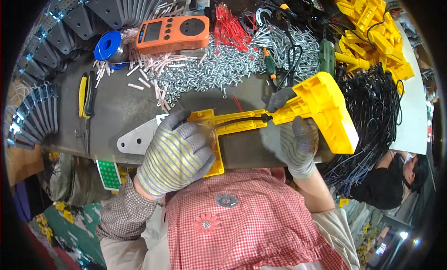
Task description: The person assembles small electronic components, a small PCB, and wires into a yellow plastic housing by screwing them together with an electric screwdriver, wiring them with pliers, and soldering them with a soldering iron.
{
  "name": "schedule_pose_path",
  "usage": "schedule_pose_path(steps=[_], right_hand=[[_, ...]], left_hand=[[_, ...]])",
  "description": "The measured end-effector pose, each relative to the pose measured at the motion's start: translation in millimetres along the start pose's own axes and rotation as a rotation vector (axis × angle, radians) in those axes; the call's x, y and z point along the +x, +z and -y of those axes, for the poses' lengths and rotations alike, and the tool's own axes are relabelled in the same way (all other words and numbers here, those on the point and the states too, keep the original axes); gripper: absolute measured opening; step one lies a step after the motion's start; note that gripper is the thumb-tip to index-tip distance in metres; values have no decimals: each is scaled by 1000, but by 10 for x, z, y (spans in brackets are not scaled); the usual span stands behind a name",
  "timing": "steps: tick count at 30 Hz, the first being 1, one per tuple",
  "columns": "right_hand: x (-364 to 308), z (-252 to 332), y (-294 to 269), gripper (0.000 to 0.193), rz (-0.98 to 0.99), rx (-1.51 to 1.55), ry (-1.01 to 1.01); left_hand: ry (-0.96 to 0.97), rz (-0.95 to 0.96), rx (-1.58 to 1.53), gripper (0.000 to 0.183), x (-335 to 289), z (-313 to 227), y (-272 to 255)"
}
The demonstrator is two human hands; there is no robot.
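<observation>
My left hand, in a grey striped glove, is closed over a yellow plastic housing with a long narrow handle. A black cable runs along the handle's channel. From the housing's left side a grey metal plate with holes sticks out. My right hand, gloved too, grips a second yellow plastic shell between thumb and fingers. Its ribbed inside shows, and its narrow end is close to the handle's tip. Whether the two parts touch there, I cannot tell.
Behind my hands lie heaped screws, red wires, an orange meter and a blue solder spool. Yellow-handled pliers and metal plates are left; black cables and yellow shells right. Another person sits at right.
</observation>
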State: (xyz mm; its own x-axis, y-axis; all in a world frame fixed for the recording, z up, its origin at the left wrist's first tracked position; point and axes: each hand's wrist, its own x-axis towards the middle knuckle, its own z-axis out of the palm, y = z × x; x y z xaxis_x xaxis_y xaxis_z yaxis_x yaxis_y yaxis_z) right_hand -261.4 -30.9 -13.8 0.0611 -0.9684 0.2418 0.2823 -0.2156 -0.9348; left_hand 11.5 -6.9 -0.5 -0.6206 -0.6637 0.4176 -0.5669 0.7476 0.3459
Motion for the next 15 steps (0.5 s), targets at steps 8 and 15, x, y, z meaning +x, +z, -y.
schedule_pose_path(steps=[8,15], right_hand=[[-188,-185,448,54,50,-706,-260],[-172,-254,563,69,249,-1333,-431]], left_hand=[[24,-66,-136,21,-67,114,-26],[-92,-214,-239,83,-198,28,-114]])
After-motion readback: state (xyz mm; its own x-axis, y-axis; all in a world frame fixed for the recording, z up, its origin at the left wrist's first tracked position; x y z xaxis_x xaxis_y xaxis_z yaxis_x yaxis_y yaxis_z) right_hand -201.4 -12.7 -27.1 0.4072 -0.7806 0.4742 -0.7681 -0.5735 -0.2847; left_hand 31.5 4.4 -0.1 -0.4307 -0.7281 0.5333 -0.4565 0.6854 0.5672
